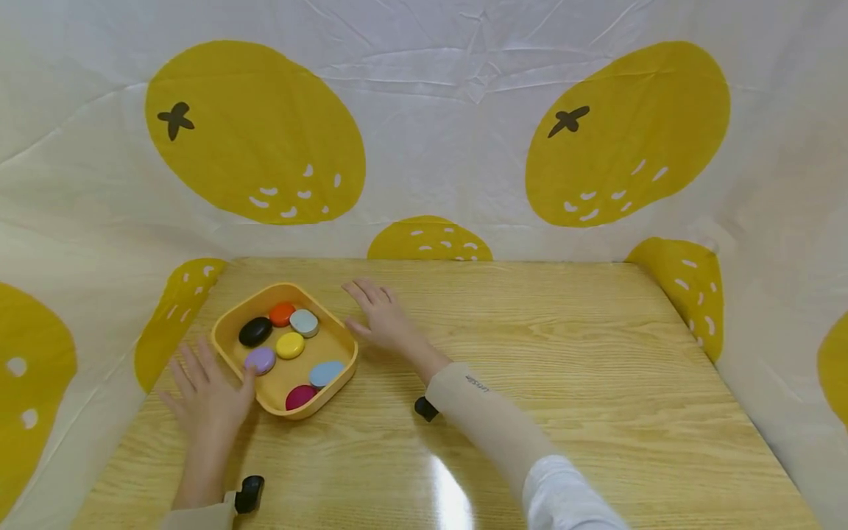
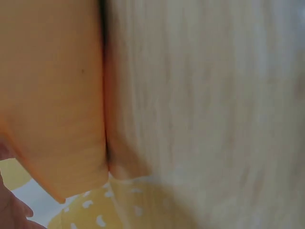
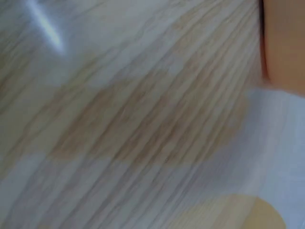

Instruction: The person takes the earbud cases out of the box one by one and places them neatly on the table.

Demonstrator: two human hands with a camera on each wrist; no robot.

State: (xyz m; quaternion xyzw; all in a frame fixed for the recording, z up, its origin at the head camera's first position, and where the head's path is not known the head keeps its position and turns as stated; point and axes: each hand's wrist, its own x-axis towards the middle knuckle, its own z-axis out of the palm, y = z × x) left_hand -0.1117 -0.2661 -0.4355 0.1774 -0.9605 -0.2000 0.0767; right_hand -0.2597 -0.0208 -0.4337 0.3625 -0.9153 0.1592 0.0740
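Note:
A yellow-orange square tray (image 1: 285, 374) with rounded corners sits on the left of the table. Inside lie several smooth pebble-shaped pieces: black (image 1: 255, 332), orange-red (image 1: 282, 314), pale grey (image 1: 305, 323), yellow (image 1: 290, 345), lilac (image 1: 260, 361), light blue (image 1: 326, 374) and crimson (image 1: 301, 397). My left hand (image 1: 210, 394) is spread along the tray's left side, its thumb overlapping the rim by the lilac piece. Just beyond the right rim, my right hand (image 1: 384, 316) has its fingers extended, thumb close to the tray. Both wrist views show the tray's outer wall (image 2: 52, 95).
The wood-grain table (image 1: 563, 368) extends to the right of the tray. White cloth (image 1: 444, 147) printed with yellow fruit surrounds its back and sides. Black wrist mounts (image 1: 250, 494) show at both forearms.

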